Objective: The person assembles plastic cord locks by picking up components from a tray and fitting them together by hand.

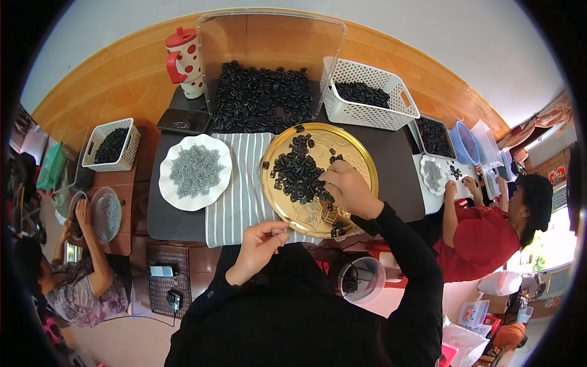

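Note:
A round gold tray (362, 153) holds a heap of small black plastic pieces (296, 168) with holes in them. My right hand (350, 189) is over the tray's right half, fingers curled down and closed at the heap's edge. Its fingertips are partly hidden, so what they grip cannot be made out. In front of the tray's near left rim is my left hand (260, 249), thumb and forefinger pinched together; anything between them is too small to name. Several small grey metal-looking pieces (312, 214) lie on the tray near its front.
Left of the tray, a striped cloth (239, 202) lies beside a white scalloped plate (174, 199) of grey pieces. Behind stand a clear bin (263, 98) of black pieces, a white basket (367, 113), a dotted tumbler (191, 67) and a phone (183, 121). People work at both sides.

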### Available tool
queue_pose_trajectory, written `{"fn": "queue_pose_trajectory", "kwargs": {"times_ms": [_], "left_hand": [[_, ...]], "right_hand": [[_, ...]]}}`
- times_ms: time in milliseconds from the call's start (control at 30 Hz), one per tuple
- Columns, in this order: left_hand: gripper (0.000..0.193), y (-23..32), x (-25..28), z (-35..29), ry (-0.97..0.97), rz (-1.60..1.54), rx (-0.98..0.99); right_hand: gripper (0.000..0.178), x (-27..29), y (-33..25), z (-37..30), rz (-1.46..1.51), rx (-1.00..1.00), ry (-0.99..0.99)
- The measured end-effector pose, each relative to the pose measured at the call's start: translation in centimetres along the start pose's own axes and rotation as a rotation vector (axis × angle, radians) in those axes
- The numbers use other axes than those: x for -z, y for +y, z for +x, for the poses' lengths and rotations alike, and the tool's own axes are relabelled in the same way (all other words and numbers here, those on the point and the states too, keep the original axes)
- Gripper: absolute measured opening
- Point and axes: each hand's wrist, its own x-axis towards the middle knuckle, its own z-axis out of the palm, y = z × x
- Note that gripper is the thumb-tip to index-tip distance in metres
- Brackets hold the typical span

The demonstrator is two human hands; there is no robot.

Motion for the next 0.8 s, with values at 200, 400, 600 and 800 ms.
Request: {"fn": "queue_pose_trajectory", "kwargs": {"times_ms": [200,400,600,800], "left_hand": [[0.022,0.1,-0.1,-0.3,0.012,-0.003,-0.001],[0.021,0.4,0.1,-0.1,0.014,-0.013,0.003],[0.027,1.8,-1.4,1.5,-0.124,-0.257,0.043],[0.026,1.3,-2.3,2.2,-0.075,-0.245,0.021]], "right_hand": [[0.011,-1.8,-0.2,2.3,-0.184,0.043,-0.092],[0.009,-1.0,-1.7,0.9,0.031,-0.01,-0.021],[0.009,-1.0,-7.9,-2.5,0.524,-0.067,0.071],[0.01,-4.1,-8.4,-3.9,0.896,-0.354,0.239]]}}
